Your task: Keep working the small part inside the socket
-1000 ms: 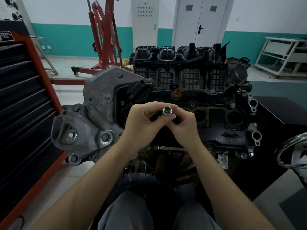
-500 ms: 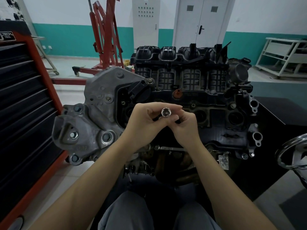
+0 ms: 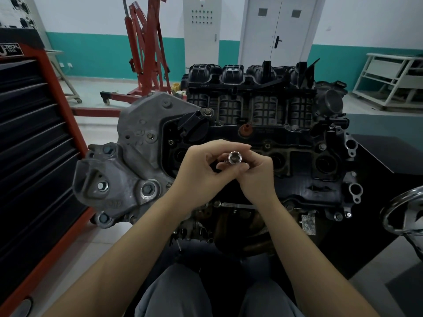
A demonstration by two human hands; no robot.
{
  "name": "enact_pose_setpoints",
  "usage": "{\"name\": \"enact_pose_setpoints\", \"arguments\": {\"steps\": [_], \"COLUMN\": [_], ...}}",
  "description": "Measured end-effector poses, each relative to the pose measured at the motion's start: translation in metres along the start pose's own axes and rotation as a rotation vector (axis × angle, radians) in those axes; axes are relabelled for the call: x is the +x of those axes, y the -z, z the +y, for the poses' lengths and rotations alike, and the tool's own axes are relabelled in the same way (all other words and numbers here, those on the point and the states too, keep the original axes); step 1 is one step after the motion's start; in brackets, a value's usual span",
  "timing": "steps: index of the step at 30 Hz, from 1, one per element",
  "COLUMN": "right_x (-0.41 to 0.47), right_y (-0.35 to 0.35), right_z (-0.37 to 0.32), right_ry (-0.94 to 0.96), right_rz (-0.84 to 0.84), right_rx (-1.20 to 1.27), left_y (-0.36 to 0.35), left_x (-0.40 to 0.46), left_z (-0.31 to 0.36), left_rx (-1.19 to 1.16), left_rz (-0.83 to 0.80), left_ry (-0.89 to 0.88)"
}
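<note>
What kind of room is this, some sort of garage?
Most likely a car-repair training workshop. A bare engine stands in front of the person, a red engine hoist stands behind it, and a tool cabinet with drawers is at the left. Both hands hold a small metal socket.

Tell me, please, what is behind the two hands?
Behind the left hand and right hand, which hold a metal socket, is the black engine. The part directly behind them is covered.

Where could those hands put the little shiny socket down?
Both hands, left hand and right hand, pinch the socket. Bare room: the dark tabletop right of the engine. The engine top itself is crowded with holes and bolts.
</note>
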State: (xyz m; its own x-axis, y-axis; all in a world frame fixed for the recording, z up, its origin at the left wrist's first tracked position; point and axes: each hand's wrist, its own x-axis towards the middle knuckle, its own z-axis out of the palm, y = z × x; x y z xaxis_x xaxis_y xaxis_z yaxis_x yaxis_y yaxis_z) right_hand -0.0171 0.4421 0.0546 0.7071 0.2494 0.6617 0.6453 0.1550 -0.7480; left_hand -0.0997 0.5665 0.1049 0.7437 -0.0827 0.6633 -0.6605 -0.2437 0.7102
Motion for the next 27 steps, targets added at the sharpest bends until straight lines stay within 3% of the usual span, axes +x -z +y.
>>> {"name": "enact_pose_setpoints", "arguments": {"steps": [4, 10, 15, 22, 27], "right_x": [0.0008, -0.0001, 0.0001, -0.0002, 0.0006], "right_y": [0.0000, 0.0026, 0.0008, 0.0015, -0.0007], "right_z": [-0.0018, -0.0019, 0.0002, 0.0025, 0.0018], "right_ry": [0.046, 0.045, 0.035, 0.011, 0.035], "right_rz": [-0.006, -0.027, -0.015, -0.021, -0.007], "right_rx": [-0.018, -0.020, 0.004, -0.019, 0.018], "left_y": [-0.0019, 0.0019, -0.0011, 0.0008, -0.0017], "left_x": [-0.0006, -0.0008, -0.0011, 0.0004, -0.0008], "left_z": [0.0005, 0.0002, -0.0006, 0.0001, -0.0004], "left_rx": [0.088, -0.058, 0.031, 0.003, 0.074], "left_rz": [0.100, -0.042, 0.054, -0.061, 0.080], "left_ry": [-0.035, 0.027, 0.010, 0.042, 0.007]}}
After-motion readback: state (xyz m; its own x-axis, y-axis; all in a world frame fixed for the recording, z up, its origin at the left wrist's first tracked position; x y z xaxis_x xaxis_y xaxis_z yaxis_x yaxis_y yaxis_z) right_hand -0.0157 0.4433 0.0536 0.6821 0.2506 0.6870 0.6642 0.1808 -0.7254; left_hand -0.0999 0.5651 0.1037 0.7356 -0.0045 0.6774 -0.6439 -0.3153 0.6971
